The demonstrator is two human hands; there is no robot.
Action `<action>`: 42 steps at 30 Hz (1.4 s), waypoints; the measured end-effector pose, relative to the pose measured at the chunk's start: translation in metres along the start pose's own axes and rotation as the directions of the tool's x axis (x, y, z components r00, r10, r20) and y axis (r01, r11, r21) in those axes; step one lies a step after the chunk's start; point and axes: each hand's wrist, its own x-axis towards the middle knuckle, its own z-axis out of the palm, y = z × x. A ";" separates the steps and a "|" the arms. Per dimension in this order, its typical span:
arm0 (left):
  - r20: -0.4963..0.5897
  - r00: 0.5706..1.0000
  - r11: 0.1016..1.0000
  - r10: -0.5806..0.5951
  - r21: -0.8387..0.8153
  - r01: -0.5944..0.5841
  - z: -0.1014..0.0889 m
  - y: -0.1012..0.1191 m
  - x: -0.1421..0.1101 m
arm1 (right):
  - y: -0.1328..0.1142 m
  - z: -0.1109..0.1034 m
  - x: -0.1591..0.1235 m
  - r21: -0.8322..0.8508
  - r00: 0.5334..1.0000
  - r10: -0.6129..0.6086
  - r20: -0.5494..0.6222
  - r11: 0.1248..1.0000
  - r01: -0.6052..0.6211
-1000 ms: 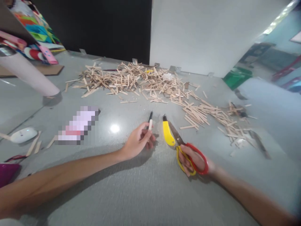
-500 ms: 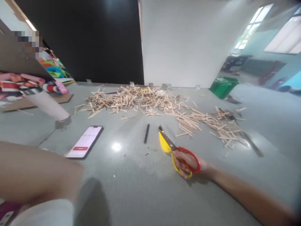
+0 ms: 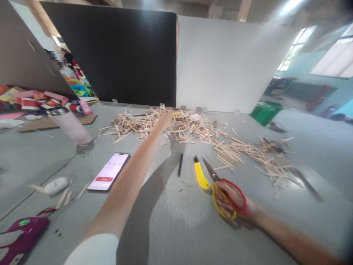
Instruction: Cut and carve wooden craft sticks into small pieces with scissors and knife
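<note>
My left hand [image 3: 166, 117] is stretched far forward over the pile of thin wooden sticks [image 3: 132, 125]. Its fingers are blurred and mostly hidden, so whether they pinch a stick cannot be made out. My right hand [image 3: 227, 198] grips scissors [image 3: 211, 171] with one red and one yellow handle loop, fingers through the loops, blades pointing away to the upper left. Just left of the blades lies a yellow utility knife [image 3: 201, 176] on the grey table. Beside the knife rests a slim black pen-like stick [image 3: 180, 165].
Under my left forearm's edge lies a phone [image 3: 109, 172]. Farther left are a white mouse [image 3: 56, 185], a pale tumbler [image 3: 72, 127] and a purple device [image 3: 27, 233]. Black [image 3: 116, 55] and white [image 3: 220, 66] panels stand behind the pile. A green bin [image 3: 266, 112] is beyond.
My left hand, which had a short pale stick near the pen-like stick, swung out left, then reached forward to the pile. My right hand keeps the scissors near the knife. The view tilted up.
</note>
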 end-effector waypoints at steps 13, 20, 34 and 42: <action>0.326 0.758 0.825 0.564 -0.260 -0.502 0.103 0.158 0.031 | -0.010 -0.009 -0.007 -0.121 0.974 0.191 0.124 0.977 -0.177; 0.545 0.585 0.782 0.600 -0.244 -0.574 0.159 0.213 0.008 | -0.017 -0.001 -0.018 -0.308 0.968 0.217 0.124 0.936 -0.170; 0.565 0.639 0.822 0.522 -0.131 -0.555 0.148 0.182 0.002 | -0.033 0.016 -0.024 -0.534 0.973 0.226 0.056 0.830 -0.162; 0.481 0.713 0.849 0.510 -0.151 -0.506 0.121 0.187 0.016 | -0.030 0.013 -0.023 -0.523 0.973 0.227 0.052 0.836 -0.167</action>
